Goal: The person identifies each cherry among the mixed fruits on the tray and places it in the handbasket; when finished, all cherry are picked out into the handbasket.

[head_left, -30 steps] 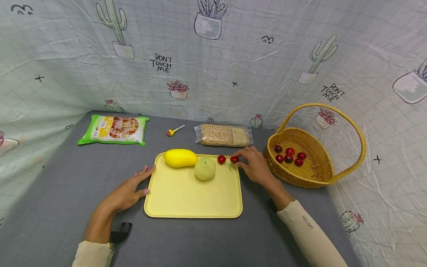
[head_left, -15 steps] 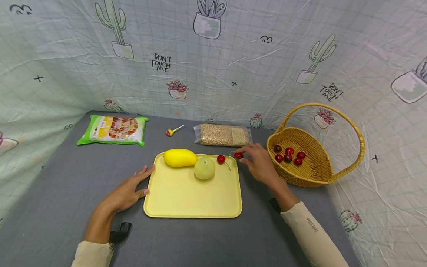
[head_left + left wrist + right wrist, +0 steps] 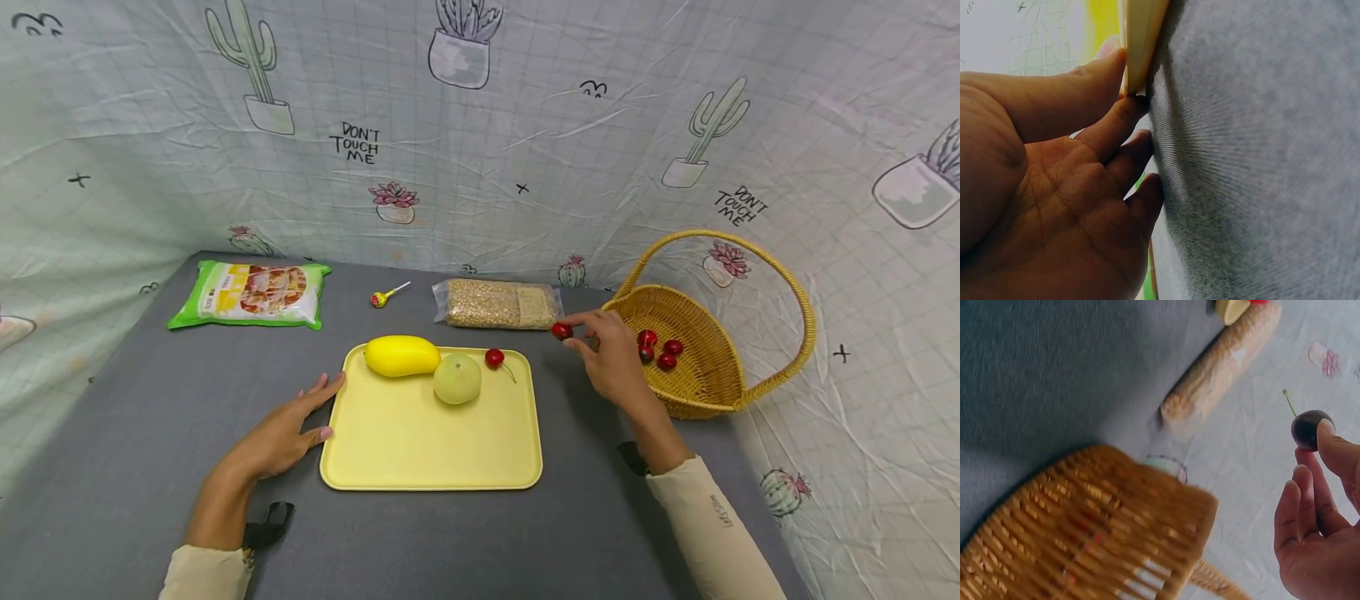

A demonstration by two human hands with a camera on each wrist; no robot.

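Observation:
My right hand [image 3: 617, 358] pinches a dark red cherry [image 3: 1309, 431] between thumb and fingertips, its green stem sticking out. In the head view it is raised to the right of the yellow tray [image 3: 420, 458], beside the wicker basket [image 3: 693, 400]. My left hand [image 3: 277, 442] rests at the tray's left edge with fingers extended, thumb touching the rim in the left wrist view. On the tray lie a yellow mango [image 3: 402, 356], a round pale-green fruit [image 3: 457, 380] and one stemmed cherry [image 3: 494, 358]. Several cherries [image 3: 667, 361] lie in the basket, some hidden behind my right hand.
Along the back of the grey table lie a green food packet [image 3: 251, 294], a lollipop [image 3: 380, 298] and a clear bag of grains [image 3: 495, 304]. The basket's tall handle [image 3: 806, 325] arches up on the right. Printed cloth [image 3: 465, 150] hangs behind the table.
My right hand has lifted the cherry off the tray's upper right corner and carried it right, toward the basket. The left hand stays at the tray's edge.

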